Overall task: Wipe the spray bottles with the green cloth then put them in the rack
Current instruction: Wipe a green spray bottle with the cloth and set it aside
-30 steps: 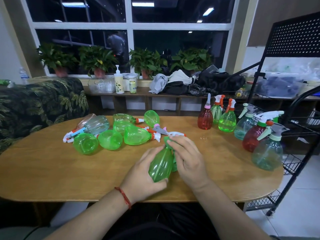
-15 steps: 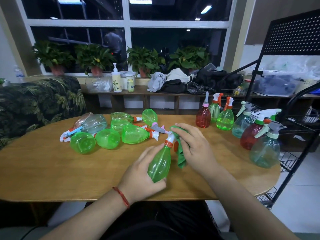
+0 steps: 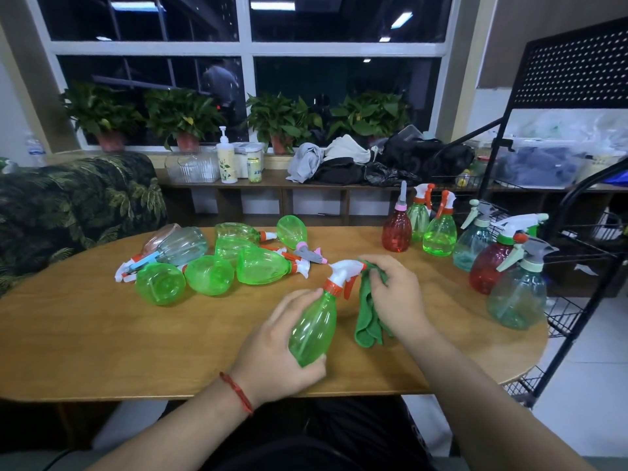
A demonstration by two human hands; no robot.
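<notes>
A wooden table (image 3: 102, 334) lies under the grip and stretches to either side of it. Beyond the grip and far to its left stands a sofa (image 3: 74, 205) with a leaf print. Well beyond the grip a low wooden shelf (image 3: 268, 185) runs below the window (image 3: 244, 49), carrying a clear container (image 3: 192, 168), a pump bottle (image 3: 227, 161), a small can (image 3: 255, 169) and, beyond and right of the grip, a heap of clothes (image 3: 339, 158) beside a black bag (image 3: 424, 158). Potted plants (image 3: 102, 113) line the sill

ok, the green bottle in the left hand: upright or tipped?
Tipped: green bottle lies slanted in the left hand, sprayer head pointing away.
</notes>
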